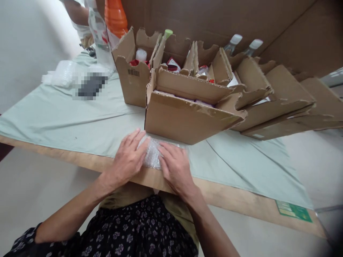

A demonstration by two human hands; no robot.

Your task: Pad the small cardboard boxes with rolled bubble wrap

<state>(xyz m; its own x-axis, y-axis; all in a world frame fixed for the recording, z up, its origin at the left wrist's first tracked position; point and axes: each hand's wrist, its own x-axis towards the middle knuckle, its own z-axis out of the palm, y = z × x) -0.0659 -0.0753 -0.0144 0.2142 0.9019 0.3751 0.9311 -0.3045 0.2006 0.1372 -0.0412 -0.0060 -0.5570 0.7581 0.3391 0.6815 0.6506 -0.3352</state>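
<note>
A piece of clear bubble wrap lies on the pale green cloth close to the table's front edge. My left hand rests flat on its left side, fingers stretched out and pointing away from me. On its right side lies my right hand, palm down with the fingers extended. Both hands press the sheet from above; neither is wrapped round anything. Just beyond the fingertips stands a cardboard box with purple-edged packets partly showing inside. Whether anything lies under the bubble wrap, I cannot tell.
Several open cardboard bins line the back, holding small red and white packets. A clear bottle and an orange bottle stand behind them. Clear plastic packaging lies at the left. A green card is at the right front edge.
</note>
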